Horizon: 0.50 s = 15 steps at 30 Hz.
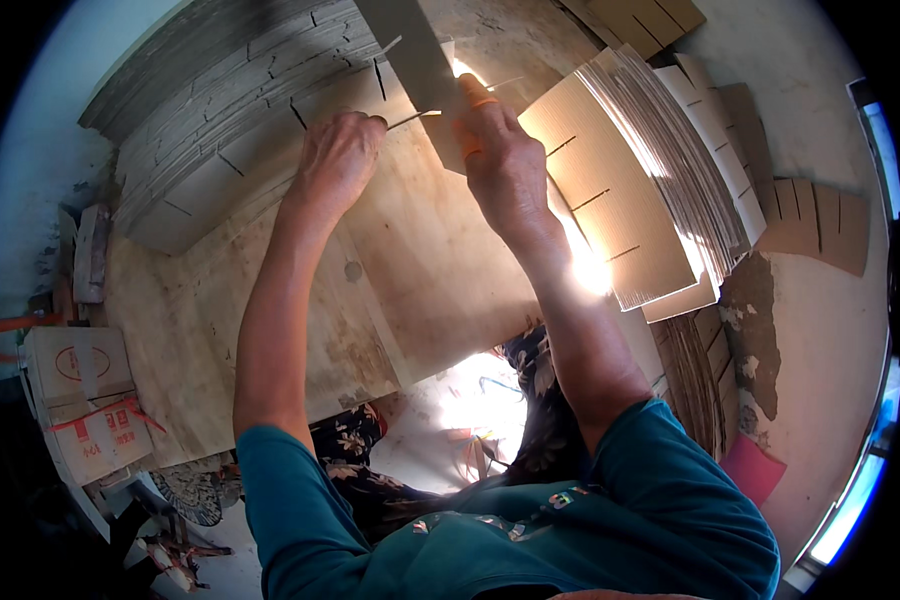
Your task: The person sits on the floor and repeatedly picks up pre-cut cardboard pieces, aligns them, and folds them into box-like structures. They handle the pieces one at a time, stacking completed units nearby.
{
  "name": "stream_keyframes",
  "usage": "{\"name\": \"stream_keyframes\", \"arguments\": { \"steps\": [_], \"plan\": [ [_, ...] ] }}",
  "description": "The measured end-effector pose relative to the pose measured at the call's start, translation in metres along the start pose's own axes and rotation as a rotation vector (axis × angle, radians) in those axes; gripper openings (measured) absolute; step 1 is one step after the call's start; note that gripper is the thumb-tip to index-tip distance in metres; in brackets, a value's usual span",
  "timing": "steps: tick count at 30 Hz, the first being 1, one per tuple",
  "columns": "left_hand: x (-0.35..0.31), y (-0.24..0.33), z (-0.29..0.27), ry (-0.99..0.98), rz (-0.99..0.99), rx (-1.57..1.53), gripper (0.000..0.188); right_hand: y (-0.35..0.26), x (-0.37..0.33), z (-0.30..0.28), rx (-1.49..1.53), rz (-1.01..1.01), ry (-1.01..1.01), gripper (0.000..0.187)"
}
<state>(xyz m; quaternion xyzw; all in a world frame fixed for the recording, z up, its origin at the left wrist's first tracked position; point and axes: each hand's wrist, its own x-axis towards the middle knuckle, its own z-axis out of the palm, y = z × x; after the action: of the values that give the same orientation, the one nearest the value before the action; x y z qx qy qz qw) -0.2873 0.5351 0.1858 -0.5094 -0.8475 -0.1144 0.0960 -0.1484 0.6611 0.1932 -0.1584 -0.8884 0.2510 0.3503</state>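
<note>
My right hand [505,165] grips the right edge of a long grey cardboard strip [415,75], with orange coverings on its thumb and a finger. The strip is tilted over the far part of the wooden table, and pale slits cut into its left edge. My left hand [340,155] is closed just left of the strip. From its fingertips a thin, pale edge runs to one of the slits; what it belongs to is too narrow to make out.
Tall stacks of slotted grey cardboard [200,130] fill the far left of the wooden table [270,330]. On the right stands a row of slotted brown cardboard sheets [610,200]. A taped carton [85,390] is at the left, and a wall [820,330] rises on the right.
</note>
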Motion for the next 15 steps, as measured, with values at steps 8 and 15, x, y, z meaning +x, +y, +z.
{"name": "stream_keyframes", "arguments": {
  "steps": [8, 15],
  "plan": [
    [-0.024, 0.046, -0.039, 0.010, 0.164, -0.003, 0.003, 0.013, -0.008, 0.010, -0.046, -0.104, -0.109, 0.046],
    [-0.043, 0.052, -0.140, 0.454, 0.076, -1.415, 0.078, 0.008, -0.009, 0.011, 0.004, -0.047, -0.056, 0.030]
  ]
}}
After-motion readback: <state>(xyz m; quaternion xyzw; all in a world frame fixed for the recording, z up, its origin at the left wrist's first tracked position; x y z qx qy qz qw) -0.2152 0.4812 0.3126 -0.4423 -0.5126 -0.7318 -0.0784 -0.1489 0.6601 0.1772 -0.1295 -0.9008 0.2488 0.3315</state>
